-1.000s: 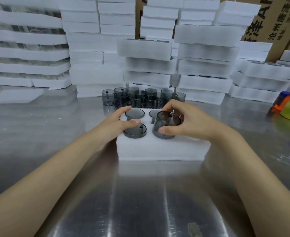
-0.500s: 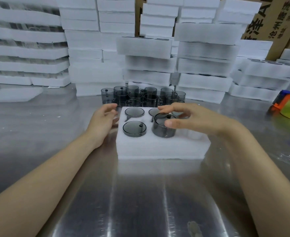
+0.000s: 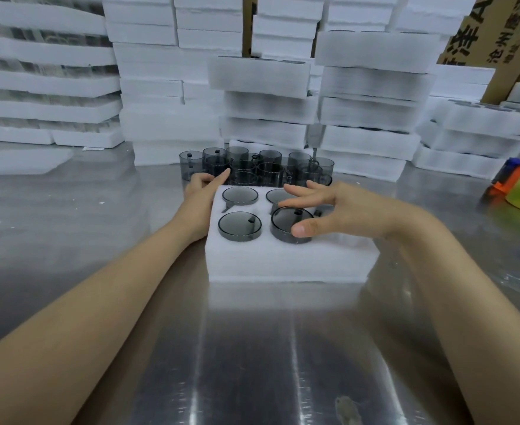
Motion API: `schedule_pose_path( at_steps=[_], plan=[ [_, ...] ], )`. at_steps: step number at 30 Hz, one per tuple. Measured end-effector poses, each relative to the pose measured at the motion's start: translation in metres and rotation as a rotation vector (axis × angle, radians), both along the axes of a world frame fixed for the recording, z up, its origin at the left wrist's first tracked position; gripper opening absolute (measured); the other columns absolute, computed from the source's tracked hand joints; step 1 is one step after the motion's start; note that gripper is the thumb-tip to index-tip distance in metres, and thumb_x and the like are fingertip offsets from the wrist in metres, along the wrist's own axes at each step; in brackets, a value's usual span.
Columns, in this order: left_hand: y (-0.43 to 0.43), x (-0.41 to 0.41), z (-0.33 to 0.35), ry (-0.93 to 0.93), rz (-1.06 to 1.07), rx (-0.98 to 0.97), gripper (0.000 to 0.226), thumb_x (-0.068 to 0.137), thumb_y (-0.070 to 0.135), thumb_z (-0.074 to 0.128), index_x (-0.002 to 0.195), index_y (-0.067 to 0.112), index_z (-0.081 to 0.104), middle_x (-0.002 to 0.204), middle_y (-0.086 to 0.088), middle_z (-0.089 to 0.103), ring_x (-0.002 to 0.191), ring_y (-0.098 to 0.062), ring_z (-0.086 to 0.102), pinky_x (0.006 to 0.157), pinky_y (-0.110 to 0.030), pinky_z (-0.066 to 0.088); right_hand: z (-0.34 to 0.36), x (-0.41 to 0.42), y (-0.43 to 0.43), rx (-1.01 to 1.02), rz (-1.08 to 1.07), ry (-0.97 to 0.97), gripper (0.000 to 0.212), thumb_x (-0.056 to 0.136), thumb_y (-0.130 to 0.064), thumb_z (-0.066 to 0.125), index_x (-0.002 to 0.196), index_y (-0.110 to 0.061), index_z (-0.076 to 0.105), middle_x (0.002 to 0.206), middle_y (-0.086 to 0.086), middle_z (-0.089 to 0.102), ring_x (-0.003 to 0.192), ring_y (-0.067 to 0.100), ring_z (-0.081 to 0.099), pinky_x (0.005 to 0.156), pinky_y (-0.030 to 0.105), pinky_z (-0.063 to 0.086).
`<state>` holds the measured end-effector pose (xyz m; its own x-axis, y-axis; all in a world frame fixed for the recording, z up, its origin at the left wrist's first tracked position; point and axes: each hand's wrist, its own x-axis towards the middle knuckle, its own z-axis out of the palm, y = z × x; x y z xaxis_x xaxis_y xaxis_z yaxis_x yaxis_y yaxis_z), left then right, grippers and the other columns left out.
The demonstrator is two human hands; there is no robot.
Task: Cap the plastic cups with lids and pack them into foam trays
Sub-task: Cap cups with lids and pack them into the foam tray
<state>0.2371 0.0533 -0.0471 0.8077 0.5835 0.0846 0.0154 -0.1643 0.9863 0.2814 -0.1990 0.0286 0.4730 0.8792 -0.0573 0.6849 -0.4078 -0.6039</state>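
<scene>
Foam tray [image 3: 289, 259], right hand [image 3: 341, 210] fingers spread hiding slots, left hand [image 3: 202, 194] loose

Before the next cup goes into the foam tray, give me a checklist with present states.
1. Front-right cup seated: not ok, stands higher than front-left cup.
2. Right hand free: ok, fingers spread over the cup.
3. Left hand steadying foam tray: ok, at its far-left corner.
4. Free pockets on right: cannot tell, hand hides them.
5. Loose cups in supply: ok, behind tray.
</scene>
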Motion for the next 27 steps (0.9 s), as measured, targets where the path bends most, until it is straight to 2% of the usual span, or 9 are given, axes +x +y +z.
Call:
schedule_pose_path(
  at_steps=[3, 7, 11, 16, 18, 20, 22, 24, 27],
  plan=[
    [0.003, 0.006, 0.001, -0.018, -0.02, -0.033, 0.051, 0.08, 0.058, 0.067, 0.115, 0.025, 0.049, 0.122, -0.003, 0.05, 0.103, -0.014, 0.058, 0.084, -0.029, 0.049, -0.002, 0.002, 0.001, -0.021, 0.014, -0.012, 0.055, 0.055, -0.067, 0.066, 0.109, -0.062, 0.056, 0.148, -0.031, 0.028, 0.143, -0.005, 0.006, 0.111, 0.025, 0.005],
    [0.005, 0.012, 0.0, -0.053, -0.032, -0.035, 0.031, 0.083, 0.046, 0.067, 0.104, 0.027, 0.054, 0.118, 0.004, 0.047, 0.104, -0.011, 0.055, 0.077, -0.024, 0.045, -0.002, 0.003, 0.001, -0.052, 0.01, -0.041, 0.062, 0.054, -0.069, 0.065, 0.115, -0.055, 0.058, 0.149, -0.03, 0.026, 0.144, -0.003, 0.004, 0.117, 0.032, 0.005],
    [0.004, 0.013, -0.001, -0.15, -0.003, 0.114, 0.01, 0.09, 0.03, 0.054, 0.085, 0.024, 0.06, 0.105, 0.011, 0.047, 0.098, -0.008, 0.052, 0.087, -0.025, 0.043, 0.0, -0.004, 0.001, -0.151, -0.075, -0.192, 0.085, 0.051, -0.079, 0.057, 0.129, -0.046, 0.054, 0.149, -0.032, 0.024, 0.145, 0.0, 0.003, 0.119, 0.04, 0.01],
    [0.004, 0.009, -0.002, -0.154, 0.105, 0.409, 0.005, 0.091, 0.014, 0.051, 0.094, 0.011, 0.05, 0.092, 0.004, 0.046, 0.058, 0.002, 0.05, 0.06, -0.015, 0.044, 0.0, -0.013, 0.003, -0.179, -0.146, -0.238, 0.073, 0.064, -0.072, 0.063, 0.131, -0.043, 0.054, 0.147, -0.032, 0.031, 0.144, 0.003, 0.017, 0.114, 0.037, 0.023],
    [0.007, 0.003, -0.004, -0.145, 0.107, 0.54, 0.008, 0.091, 0.004, 0.051, 0.094, 0.011, 0.053, 0.1, 0.0, 0.043, 0.074, -0.007, 0.049, 0.072, -0.019, 0.042, 0.001, -0.013, 0.002, -0.162, -0.13, -0.22, 0.072, 0.065, -0.07, 0.066, 0.131, -0.043, 0.054, 0.146, -0.032, 0.032, 0.141, 0.001, 0.022, 0.108, 0.028, 0.024],
    [0.008, -0.003, -0.006, -0.156, 0.146, 0.66, 0.014, 0.09, -0.004, 0.053, 0.098, 0.006, 0.057, 0.111, -0.004, 0.034, 0.092, -0.017, 0.045, 0.082, -0.013, 0.037, 0.002, -0.011, -0.003, -0.158, -0.092, -0.164, 0.08, 0.061, -0.07, 0.069, 0.135, -0.044, 0.049, 0.147, -0.034, 0.027, 0.141, -0.004, 0.02, 0.104, 0.019, 0.017],
    [0.008, -0.01, -0.005, -0.211, 0.253, 0.626, 0.012, 0.089, -0.003, 0.057, 0.1, 0.0, 0.058, 0.113, -0.005, 0.031, 0.096, -0.018, 0.044, 0.078, -0.002, 0.034, 0.001, -0.01, -0.01, -0.22, -0.029, -0.142, 0.096, 0.054, -0.072, 0.066, 0.142, -0.049, 0.035, 0.15, -0.036, 0.015, 0.142, -0.008, 0.005, 0.109, 0.019, 0.005],
    [0.006, -0.018, -0.003, -0.278, 0.359, 0.543, 0.013, 0.089, -0.002, 0.059, 0.101, -0.002, 0.058, 0.114, -0.006, 0.03, 0.092, -0.015, 0.044, 0.076, 0.002, 0.033, -0.002, -0.009, -0.014, -0.287, 0.016, -0.191, 0.105, 0.054, -0.072, 0.065, 0.146, -0.052, 0.019, 0.153, -0.035, 0.002, 0.141, -0.007, -0.01, 0.114, 0.026, -0.006],
    [0.002, -0.031, -0.002, -0.388, 0.489, 0.439, 0.014, 0.089, -0.001, 0.06, 0.1, 0.006, 0.057, 0.114, -0.007, 0.029, 0.081, -0.001, 0.043, 0.074, 0.001, 0.036, -0.015, -0.006, -0.01, -0.222, -0.002, -0.273, 0.101, 0.065, -0.067, 0.067, 0.148, -0.049, 0.013, 0.155, -0.029, 0.0, 0.144, -0.001, -0.01, 0.113, 0.027, -0.011]
  ],
)
